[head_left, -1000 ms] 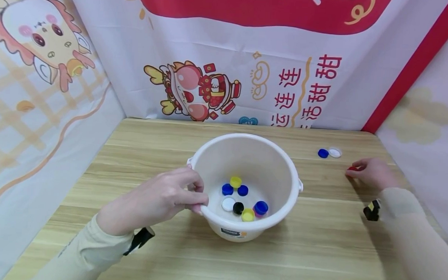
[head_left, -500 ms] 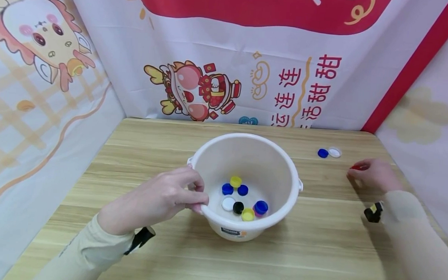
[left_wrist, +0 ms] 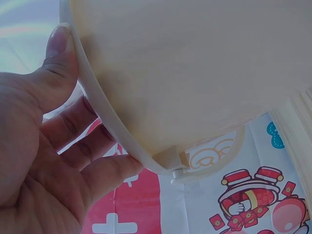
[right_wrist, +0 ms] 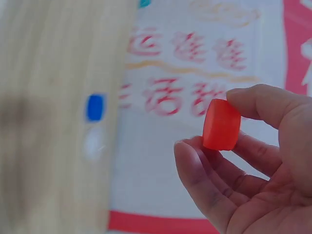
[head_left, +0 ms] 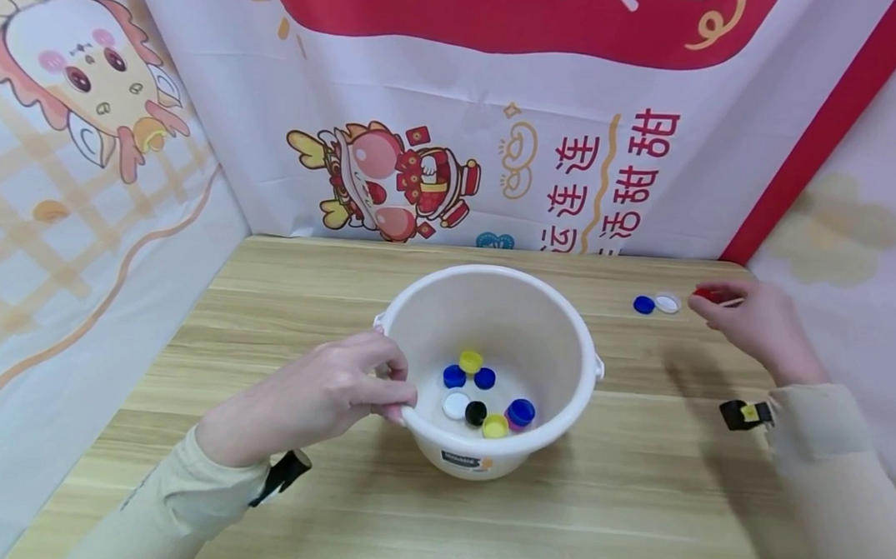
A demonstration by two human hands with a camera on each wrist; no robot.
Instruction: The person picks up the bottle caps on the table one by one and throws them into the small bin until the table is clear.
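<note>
A white bucket stands on the wooden table, with several bottle caps on its bottom. Among them are a black cap, a white cap, a yellow cap and a blue cap. My left hand grips the bucket's left rim; the left wrist view shows the thumb on the rim and the fingers along its outer side. Over the table's right side, my right hand pinches a red bottle cap between thumb and fingertips, raised off the surface.
Towards the back right of the table lie a flat blue cap and a white cap, side by side. Printed cloth hangs behind the table and along both sides. The bucket's handle hangs on its outer side.
My right hand has lifted the red bottle cap off the table and moved it up and slightly back. The left hand stays on the rim, and the bucket has barely shifted.
</note>
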